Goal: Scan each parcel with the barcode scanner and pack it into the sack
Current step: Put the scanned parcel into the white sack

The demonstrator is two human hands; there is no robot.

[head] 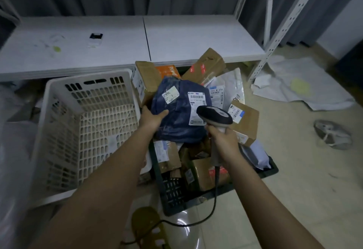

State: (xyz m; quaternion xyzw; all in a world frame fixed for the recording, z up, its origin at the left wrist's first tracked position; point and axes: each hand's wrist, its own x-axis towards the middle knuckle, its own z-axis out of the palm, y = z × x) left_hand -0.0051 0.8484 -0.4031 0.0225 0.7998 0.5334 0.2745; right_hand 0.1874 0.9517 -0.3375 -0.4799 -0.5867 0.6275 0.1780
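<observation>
L hand (152, 118) grips the left edge of the blue parcel (177, 115), thumb on top, fingers curled under it. R hand (224, 140) is clenched round the scanner (215, 118) handle; the scanner head sits just above the fingers, right over the parcel's big white label (197, 107). A 2nd, smaller label (170, 95) lies further from the R fingers, nearer the L thumb. The scanner's cord (215, 199) runs down from below the R wrist to the floor.

Parcel is held up over a dark crate (172, 193) heaped w/ brown boxes (204, 68) and white mailers, all under and beyond both hands. Just left of the L hand stands a white basket (86, 115), touching the crate's side. Beyond the pile, a low white shelf (196, 36) w/ a small item on it. Far right of the R hand, crumpled white bags (298, 87) and a shoe (332, 133) lie on the floor. Can't tell which of these is the sack.
</observation>
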